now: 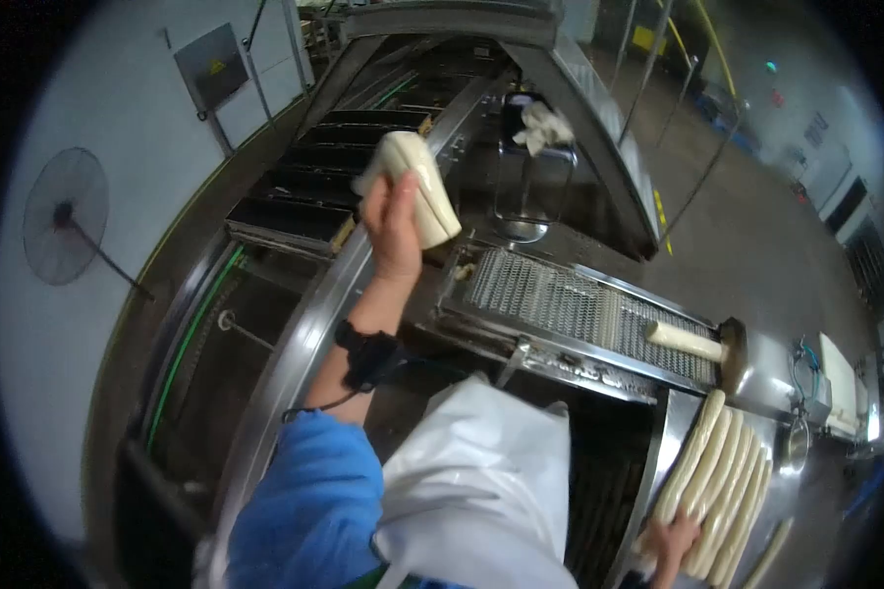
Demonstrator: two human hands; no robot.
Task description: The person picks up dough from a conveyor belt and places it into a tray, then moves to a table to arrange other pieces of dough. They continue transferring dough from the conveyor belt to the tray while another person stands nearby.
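Note:
My left hand is raised over the edge of the line at the left, closed around pale dough rolls held side by side. Low at the right, my right hand lies on the near ends of several long dough rolls, its fingers apart. These rolls lie close together on a metal table. A single dough roll rests on the mesh conveyor, near the metal housing at its right end.
Dark trays sit along the line at the left, behind a metal rail. A stool with a crumpled white cloth stands beyond the mesh conveyor. A round fan is by the left wall. One thin dough strip lies right of the rolls.

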